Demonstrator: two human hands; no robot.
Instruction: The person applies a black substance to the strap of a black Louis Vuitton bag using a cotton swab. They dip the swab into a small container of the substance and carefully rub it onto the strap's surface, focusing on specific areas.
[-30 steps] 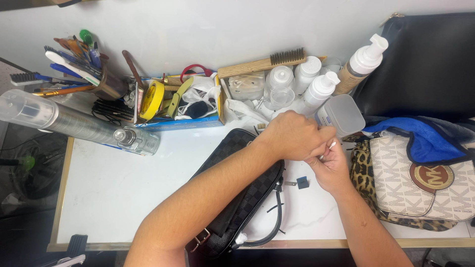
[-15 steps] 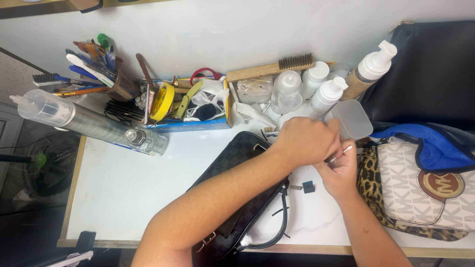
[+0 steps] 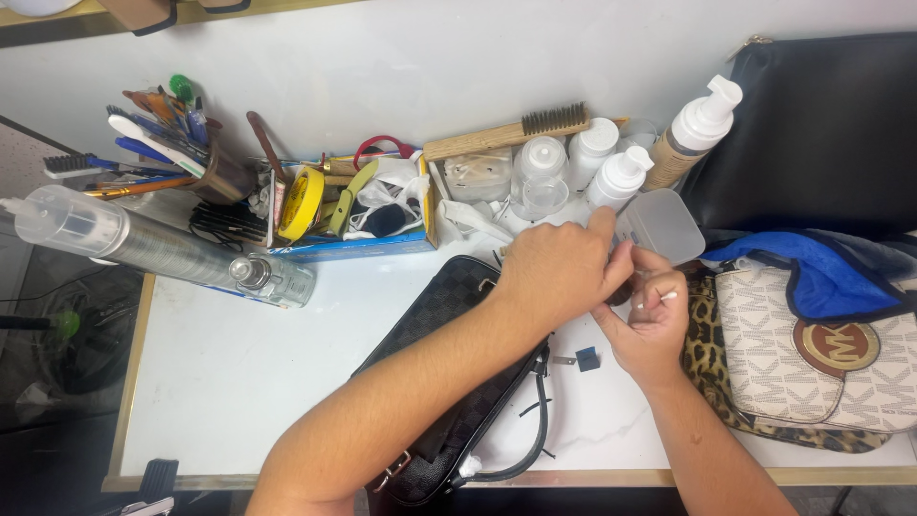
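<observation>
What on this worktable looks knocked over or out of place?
A long clear sealant tube lies on its side at the table's left edge, its tip past the edge. A small dark blue piece sits loose beside the dark checked bag. Nothing looks spilled.

The left hand (image 3: 559,272) is sliding off the right hand (image 3: 645,320), which it was covering a second ago, and its fingers are now pinching just to the left of it. The right hand is coming into fuller view, lifting a white-tipped cotton swab (image 3: 666,298) that is now pointing right rather than up. The small translucent plastic container (image 3: 661,225) is showing more fully beyond the fingers.
</observation>
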